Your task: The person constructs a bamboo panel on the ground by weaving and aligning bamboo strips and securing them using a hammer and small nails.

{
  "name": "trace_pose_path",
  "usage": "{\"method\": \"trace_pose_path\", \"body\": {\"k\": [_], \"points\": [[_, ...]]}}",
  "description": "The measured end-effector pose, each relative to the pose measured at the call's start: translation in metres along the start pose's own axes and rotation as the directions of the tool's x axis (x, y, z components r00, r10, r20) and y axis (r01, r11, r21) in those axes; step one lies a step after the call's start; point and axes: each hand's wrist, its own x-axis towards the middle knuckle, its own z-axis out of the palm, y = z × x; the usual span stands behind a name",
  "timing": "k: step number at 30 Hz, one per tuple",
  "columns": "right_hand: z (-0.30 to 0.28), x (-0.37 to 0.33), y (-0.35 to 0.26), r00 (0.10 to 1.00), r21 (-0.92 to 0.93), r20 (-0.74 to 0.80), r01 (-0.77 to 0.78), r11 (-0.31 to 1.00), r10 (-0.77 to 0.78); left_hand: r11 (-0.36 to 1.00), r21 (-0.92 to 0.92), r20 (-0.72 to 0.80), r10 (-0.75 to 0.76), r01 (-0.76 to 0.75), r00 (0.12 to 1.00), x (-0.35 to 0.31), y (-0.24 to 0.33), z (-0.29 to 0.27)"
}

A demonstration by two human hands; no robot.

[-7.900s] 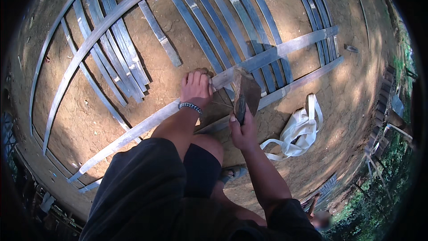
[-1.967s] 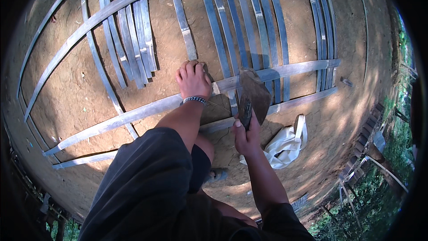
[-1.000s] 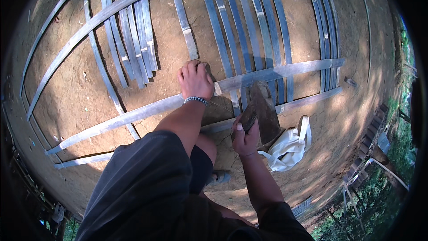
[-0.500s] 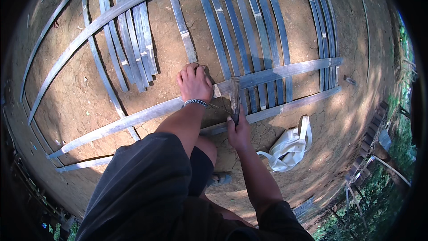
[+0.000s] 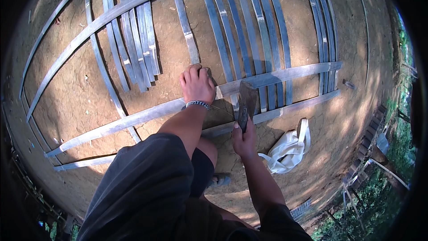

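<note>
My left hand (image 5: 197, 84), a chain bracelet at its wrist, is closed over the long lower bamboo slat (image 5: 154, 114). Its curled fingertips meet the lower end of a short upright bamboo slat (image 5: 191, 47); what lies under the palm is hidden. In my right hand (image 5: 244, 142) is a short, thick wooden block (image 5: 248, 100), gripped at its darker lower end. The block is raised and tilted, just right of the left hand, in front of the long slat and the row of upright slats (image 5: 252, 31). A thin strand shows between the hands.
Other bamboo slats (image 5: 138, 40) lie at the upper left, with another bundle (image 5: 324, 31) at the right. A long curved slat (image 5: 116, 11) crosses the top. Beside my right forearm lies a white cloth bag (image 5: 287, 151) on cracked bare soil. Green plants (image 5: 370, 209) edge the lower right.
The wooden block has turned so its broad face shows, and my right hand has shifted slightly right and down. My left hand stays at the same place on the slat.
</note>
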Motion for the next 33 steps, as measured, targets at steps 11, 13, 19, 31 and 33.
{"method": "trace_pose_path", "body": {"k": [11, 13, 19, 31, 33], "points": [[-0.003, 0.010, 0.001, 1.000, -0.041, -0.008, -0.019, 0.999, 0.019, 1.000, -0.010, -0.050, 0.019, -0.019, 0.999, 0.001, 0.004, 0.002], [-0.006, 0.006, 0.002, 0.992, 0.013, -0.020, 0.126, 0.992, -0.126, 1.000, -0.008, -0.028, 0.001, -0.001, 1.000, -0.001, 0.002, 0.000], [-0.001, 0.017, -0.007, 0.967, -0.351, -0.006, 0.235, 0.906, -0.253, 1.000, -0.017, -0.032, 0.007, -0.008, 0.999, 0.001, 0.005, 0.001], [-0.059, -0.098, -0.016, 0.960, -0.148, -0.169, -0.249, 0.957, 0.224, 0.998, 0.055, -0.019, 0.025, -0.024, 0.999, -0.002, -0.008, 0.009], [-0.078, -0.149, 0.008, 0.942, -0.109, -0.192, -0.299, 0.948, 0.275, 0.998, 0.055, -0.040, 0.029, -0.027, 0.999, -0.001, -0.005, 0.010]]}}
